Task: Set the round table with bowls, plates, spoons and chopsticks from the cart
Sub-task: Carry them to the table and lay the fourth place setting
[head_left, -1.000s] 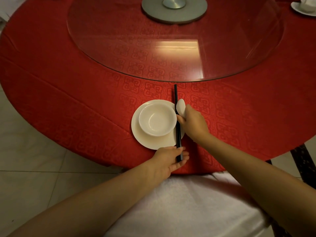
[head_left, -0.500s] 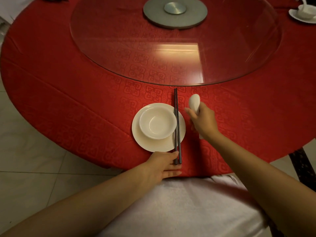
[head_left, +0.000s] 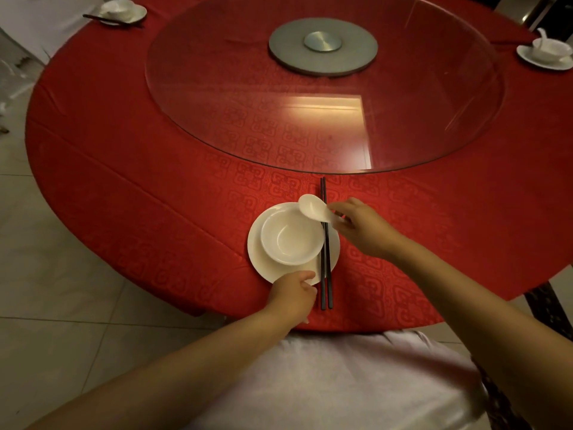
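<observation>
While the right hand [head_left: 359, 231] pinches the white spoon [head_left: 313, 210] by its handle between thumb and curled fingers, we note that the scoop hangs over the far rim of the bowl [head_left: 291, 240], crossing above the chopsticks [head_left: 326, 274]. Our left hand [head_left: 293, 294] curls its fingers onto the near rim of the plate [head_left: 257, 252], which carries the bowl near the edge of the red table [head_left: 155, 181]. We judge the spoon to be glazed ceramic: light, rigid, slick, and liable to chip against the bowl. We recommend a mid-handle hold and a gentle set-down. The chopsticks lie across the plate's right side and probably roll if nudged
</observation>
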Available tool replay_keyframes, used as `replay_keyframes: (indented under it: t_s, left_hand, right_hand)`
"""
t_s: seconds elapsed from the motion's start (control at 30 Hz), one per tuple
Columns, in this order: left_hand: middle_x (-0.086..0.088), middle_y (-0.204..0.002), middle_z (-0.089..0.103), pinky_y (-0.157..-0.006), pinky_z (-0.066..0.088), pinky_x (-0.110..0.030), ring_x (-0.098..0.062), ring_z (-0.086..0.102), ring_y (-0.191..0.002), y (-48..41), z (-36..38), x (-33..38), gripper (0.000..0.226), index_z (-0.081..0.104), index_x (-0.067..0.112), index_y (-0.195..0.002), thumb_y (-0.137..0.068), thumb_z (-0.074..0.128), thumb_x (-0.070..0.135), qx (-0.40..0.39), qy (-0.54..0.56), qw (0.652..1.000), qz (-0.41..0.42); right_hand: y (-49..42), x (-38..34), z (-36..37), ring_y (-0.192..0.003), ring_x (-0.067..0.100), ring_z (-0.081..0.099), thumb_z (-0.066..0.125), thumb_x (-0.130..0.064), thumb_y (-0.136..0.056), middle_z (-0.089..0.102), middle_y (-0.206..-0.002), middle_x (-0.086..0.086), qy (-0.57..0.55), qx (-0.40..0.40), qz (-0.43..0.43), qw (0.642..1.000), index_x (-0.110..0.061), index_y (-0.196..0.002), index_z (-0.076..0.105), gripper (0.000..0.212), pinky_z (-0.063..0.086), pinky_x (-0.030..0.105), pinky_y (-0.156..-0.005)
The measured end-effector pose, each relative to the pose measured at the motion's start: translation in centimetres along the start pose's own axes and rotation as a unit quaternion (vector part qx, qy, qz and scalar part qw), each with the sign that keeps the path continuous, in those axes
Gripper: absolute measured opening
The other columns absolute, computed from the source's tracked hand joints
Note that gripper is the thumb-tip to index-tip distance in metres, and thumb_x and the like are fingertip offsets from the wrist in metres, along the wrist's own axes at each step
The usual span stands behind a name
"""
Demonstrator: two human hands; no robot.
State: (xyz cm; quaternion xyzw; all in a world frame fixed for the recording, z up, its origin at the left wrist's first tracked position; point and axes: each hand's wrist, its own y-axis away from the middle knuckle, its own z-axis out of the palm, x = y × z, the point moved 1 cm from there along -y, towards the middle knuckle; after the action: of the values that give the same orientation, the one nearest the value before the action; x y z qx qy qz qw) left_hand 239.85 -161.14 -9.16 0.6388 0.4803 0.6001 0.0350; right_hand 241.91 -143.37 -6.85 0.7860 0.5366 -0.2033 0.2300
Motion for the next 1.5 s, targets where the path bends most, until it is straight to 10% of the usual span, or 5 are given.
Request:
replay_keyframes:
  t_s: [0.27,0.5,0.67,1.0,1.5]
  left_hand:
    - [-0.018,-0.128,0.058,-0.089,0.05,-0.037,-0.04,0.053,-0.117,-0.9,1.2,0.5,0.044,0.051,0.017,-0.134,-0.093,0.04,0.006,0.006,-0.05,0.999,0.003]
    - [-0.002,-0.082,0.06,-0.038,0.037,-0.013,-0.012,0.052,-0.062,-0.8,-2.7,-1.4,0.029,0.063,0.016,-0.113,-0.089,0.048,0.007,0.038,0.002,0.999,-0.016]
    - [-0.008,-0.076,0.06,-0.056,0.045,-0.026,-0.025,0.058,-0.072,-2.4,-7.3,-2.4,0.026,0.063,0.01,-0.11,-0.087,0.051,0.005,0.174,-0.021,0.985,0.009]
    - [-0.008,-0.09,0.058,-0.049,0.052,-0.023,-0.013,0.056,-0.06,-6.0,-8.3,-2.3,0.034,0.053,0.009,-0.125,-0.091,0.051,0.008,0.185,-0.024,0.981,0.046]
    - [-0.013,-0.103,0.062,-0.067,0.056,-0.038,-0.02,0.06,-0.072,-4.4,-8.0,-2.5,0.027,0.057,0.008,-0.117,-0.09,0.05,0.009,0.278,-0.036,0.957,0.078]
  right_hand:
    - [-1.0,-0.6,0.0,-0.103,0.026,0.056,0.057,-0.01,-0.09,0.053,-0.117,0.011,0.099,-0.046,-0.052,0.993,-0.009,-0.123,0.058,0.033,0.043,0.029,-0.085]
    - [-2.0,-0.7,0.5,-0.111,0.024,0.054,0.055,-0.011,-0.088,0.057,-0.119,0.005,0.189,-0.038,-0.105,0.976,-0.013,-0.12,0.06,0.033,0.046,0.039,-0.09]
    - [-2.0,-0.2,1.2,-0.107,0.026,0.057,0.057,-0.014,-0.089,0.054,-0.122,0.007,0.184,-0.022,-0.112,0.976,-0.012,-0.125,0.054,0.037,0.046,0.038,-0.089]
    - [0.4,4.9,1.7,-0.051,0.018,0.062,0.045,-0.011,-0.097,0.064,-0.071,0.012,-0.256,0.031,0.232,0.938,-0.001,-0.081,0.06,0.024,0.053,0.027,-0.049]
    - [1.6,4.3,4.5,-0.039,0.003,0.059,0.052,-0.006,-0.093,0.061,-0.065,0.01,-0.367,0.016,0.219,0.904,-0.008,-0.077,0.056,0.017,0.052,0.018,-0.042]
